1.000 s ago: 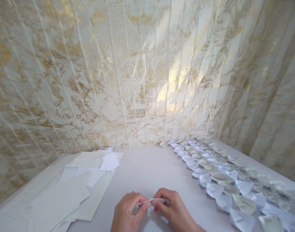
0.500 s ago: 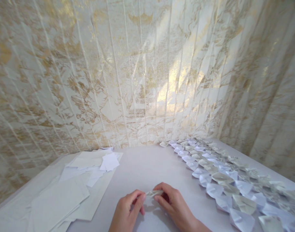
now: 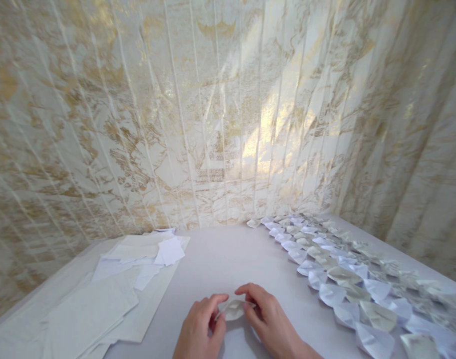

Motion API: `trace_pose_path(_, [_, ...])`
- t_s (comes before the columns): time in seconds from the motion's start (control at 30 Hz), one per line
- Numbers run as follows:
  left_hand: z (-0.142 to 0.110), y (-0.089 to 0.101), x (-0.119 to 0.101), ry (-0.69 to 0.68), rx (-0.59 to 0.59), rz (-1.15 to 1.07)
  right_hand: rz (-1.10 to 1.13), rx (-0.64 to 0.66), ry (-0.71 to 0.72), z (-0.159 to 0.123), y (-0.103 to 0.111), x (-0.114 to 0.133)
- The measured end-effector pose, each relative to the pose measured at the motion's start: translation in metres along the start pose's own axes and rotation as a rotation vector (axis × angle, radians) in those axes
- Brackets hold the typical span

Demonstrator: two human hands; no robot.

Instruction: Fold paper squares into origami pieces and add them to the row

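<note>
A small folded piece of white paper (image 3: 233, 309) is held between both hands just above the white table (image 3: 228, 254), near its front edge. My left hand (image 3: 200, 329) pinches its left end with fingers curled. My right hand (image 3: 267, 319) pinches its right end, thumb and forefinger closed on the fold. The paper now bulges open between the two pinches, like a little boat hull.
Loose white sheets and cut squares (image 3: 112, 289) lie stacked at the left. Several folded paper boats (image 3: 347, 274) lie in rows along the right side. A cream and gold patterned curtain (image 3: 220, 114) hangs close behind and to the right.
The paper was a flat narrow strip stretched between the pinches; it has since been pulled open into a wider, rounded shape. Both hands shifted slightly up and apart.
</note>
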State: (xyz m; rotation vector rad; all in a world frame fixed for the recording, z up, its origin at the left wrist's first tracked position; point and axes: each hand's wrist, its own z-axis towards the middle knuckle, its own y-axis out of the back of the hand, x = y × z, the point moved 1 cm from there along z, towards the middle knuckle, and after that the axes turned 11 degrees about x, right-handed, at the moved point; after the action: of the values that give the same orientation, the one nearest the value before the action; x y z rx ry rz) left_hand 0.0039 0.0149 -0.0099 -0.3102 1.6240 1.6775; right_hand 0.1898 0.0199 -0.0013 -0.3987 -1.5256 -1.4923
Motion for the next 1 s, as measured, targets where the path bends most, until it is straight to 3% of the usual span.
trace_pose_path(0.37, [0.003, -0.016, 0.002, 0.032, 0.014, -0.106, -0.015, 0.016, 0.062, -0.002, -0.007, 0.004])
trace_pose_path(0.7, [-0.002, -0.007, -0.009, 0.056, 0.068, 0.025, -0.074, 0.039, -0.029, -0.001, -0.005, 0.004])
trace_pose_path(1.0, [-0.001, -0.016, 0.002, 0.03, 0.042, -0.014, -0.065, 0.043, -0.026, 0.0, -0.006, 0.003])
